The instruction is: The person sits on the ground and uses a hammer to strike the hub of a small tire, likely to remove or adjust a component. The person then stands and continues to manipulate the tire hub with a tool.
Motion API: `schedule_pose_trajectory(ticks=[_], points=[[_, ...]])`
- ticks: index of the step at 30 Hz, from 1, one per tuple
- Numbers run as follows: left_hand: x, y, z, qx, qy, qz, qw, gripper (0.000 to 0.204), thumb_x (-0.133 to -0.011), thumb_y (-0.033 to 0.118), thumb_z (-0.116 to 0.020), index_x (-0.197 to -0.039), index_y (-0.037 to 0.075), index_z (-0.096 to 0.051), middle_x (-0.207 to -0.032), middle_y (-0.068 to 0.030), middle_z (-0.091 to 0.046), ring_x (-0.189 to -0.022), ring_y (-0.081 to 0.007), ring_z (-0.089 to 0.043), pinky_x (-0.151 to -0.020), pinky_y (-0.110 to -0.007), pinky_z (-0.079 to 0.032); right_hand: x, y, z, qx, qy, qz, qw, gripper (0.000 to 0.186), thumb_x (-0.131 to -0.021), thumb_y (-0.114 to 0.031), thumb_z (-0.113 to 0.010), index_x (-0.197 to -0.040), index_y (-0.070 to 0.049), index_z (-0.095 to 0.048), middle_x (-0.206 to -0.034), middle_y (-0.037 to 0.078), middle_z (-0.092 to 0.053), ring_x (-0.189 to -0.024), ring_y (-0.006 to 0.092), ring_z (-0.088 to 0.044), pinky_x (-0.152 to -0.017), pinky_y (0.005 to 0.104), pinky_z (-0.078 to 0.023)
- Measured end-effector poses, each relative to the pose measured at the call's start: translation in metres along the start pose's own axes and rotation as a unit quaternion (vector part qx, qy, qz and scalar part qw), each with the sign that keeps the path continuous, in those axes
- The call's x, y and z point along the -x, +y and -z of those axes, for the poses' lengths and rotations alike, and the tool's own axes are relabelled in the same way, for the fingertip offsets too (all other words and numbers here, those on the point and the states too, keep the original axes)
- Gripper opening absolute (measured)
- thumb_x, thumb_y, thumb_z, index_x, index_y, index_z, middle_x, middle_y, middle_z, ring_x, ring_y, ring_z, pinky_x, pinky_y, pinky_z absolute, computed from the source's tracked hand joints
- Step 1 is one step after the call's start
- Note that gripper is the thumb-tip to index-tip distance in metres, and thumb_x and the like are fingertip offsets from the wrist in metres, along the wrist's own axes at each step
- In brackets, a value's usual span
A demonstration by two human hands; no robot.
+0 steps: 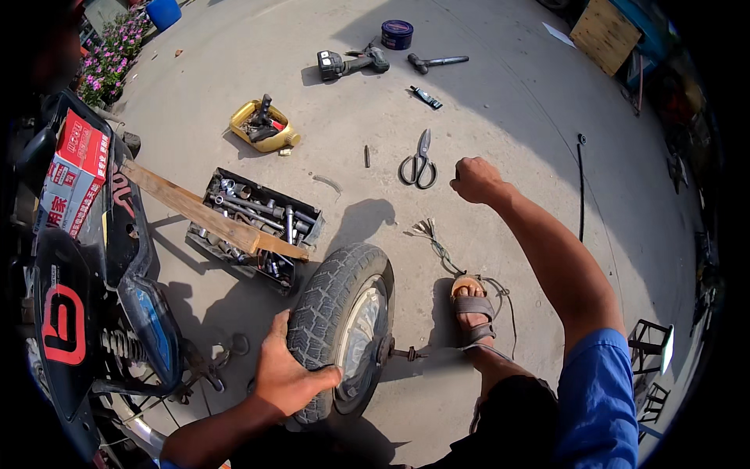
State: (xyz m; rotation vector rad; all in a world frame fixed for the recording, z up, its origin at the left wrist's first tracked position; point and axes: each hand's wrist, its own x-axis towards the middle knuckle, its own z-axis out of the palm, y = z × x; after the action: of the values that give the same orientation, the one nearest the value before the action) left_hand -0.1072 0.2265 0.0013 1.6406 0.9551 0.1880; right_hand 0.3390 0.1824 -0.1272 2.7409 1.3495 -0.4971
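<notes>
My left hand (pixel 287 375) rests palm-down on the tread of a small black scooter wheel (pixel 337 320) that stands upright on the concrete, its axle sticking out to the right. My right hand (pixel 474 178) is raised and clenched in a fist out over the ground, near a pair of metal shears (pixel 420 162); whether it holds anything I cannot tell. A bundle of wires (pixel 437 246) trails from near my sandalled foot (pixel 471 306).
An open black tray of sockets and wrenches (pixel 251 227) lies left of the wheel with a wooden plank (pixel 205 211) across it. The scooter body (pixel 101 313) stands at left. Farther off lie a yellow cut-open container (pixel 264 125), a cordless driver (pixel 351 62), a hammer (pixel 436 61) and a round tin (pixel 397 34).
</notes>
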Motion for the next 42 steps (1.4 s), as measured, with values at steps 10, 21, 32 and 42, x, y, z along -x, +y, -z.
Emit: schedule_pose_trajectory(ticks=[10,21,32,42], points=[[-0.024,0.041,-0.028,-0.094,0.060,0.184,0.977,0.092,-0.059,0.023,-0.086,-0.138,-0.004,-0.047,-0.121,-0.0237,-0.062,-0.114,-0.0387,-0.060,-0.102,-0.047,-0.046,-0.239,0.065,-0.016,-0.060,0.096,-0.024,0.993,0.032,-0.085,-0.021,-0.067,-0.110,0.000,-0.069,-0.116,0.025,-0.067,-0.112,0.0419,-0.062,-0.095,0.0484,-0.051],[-0.044,0.070,-0.057,-0.127,0.105,0.200,0.966,0.082,-0.066,0.025,-0.087,-0.133,-0.004,-0.051,-0.119,-0.0237,-0.062,-0.110,-0.0371,-0.062,-0.097,-0.045,-0.050,-0.446,0.080,-0.011,-0.019,0.108,0.062,0.992,0.069,-0.085,-0.027,-0.068,-0.150,-0.015,-0.049,-0.149,0.027,-0.046,-0.137,0.0459,-0.045,-0.111,0.0499,-0.043],[-0.040,0.084,-0.070,-0.153,0.127,0.232,0.952,0.079,-0.064,0.022,-0.086,-0.131,-0.004,-0.052,-0.116,-0.0220,-0.062,-0.106,-0.0358,-0.064,-0.094,-0.044,-0.052,-0.442,0.058,0.000,0.059,0.036,0.014,0.998,0.042,-0.090,-0.029,-0.058,-0.120,-0.001,-0.066,-0.135,0.029,-0.057,-0.129,0.0424,-0.053,-0.101,0.0471,-0.051],[-0.041,0.075,-0.050,-0.131,0.107,0.207,0.964,0.077,-0.065,0.017,-0.082,-0.133,-0.003,-0.051,-0.118,-0.0207,-0.062,-0.110,-0.0332,-0.063,-0.098,-0.044,-0.050,-0.400,0.134,-0.018,0.158,0.145,0.070,0.974,0.060,-0.083,-0.010,-0.072,-0.139,-0.004,-0.050,-0.134,0.016,-0.056,-0.127,0.0347,-0.054,-0.103,0.0500,-0.048]])
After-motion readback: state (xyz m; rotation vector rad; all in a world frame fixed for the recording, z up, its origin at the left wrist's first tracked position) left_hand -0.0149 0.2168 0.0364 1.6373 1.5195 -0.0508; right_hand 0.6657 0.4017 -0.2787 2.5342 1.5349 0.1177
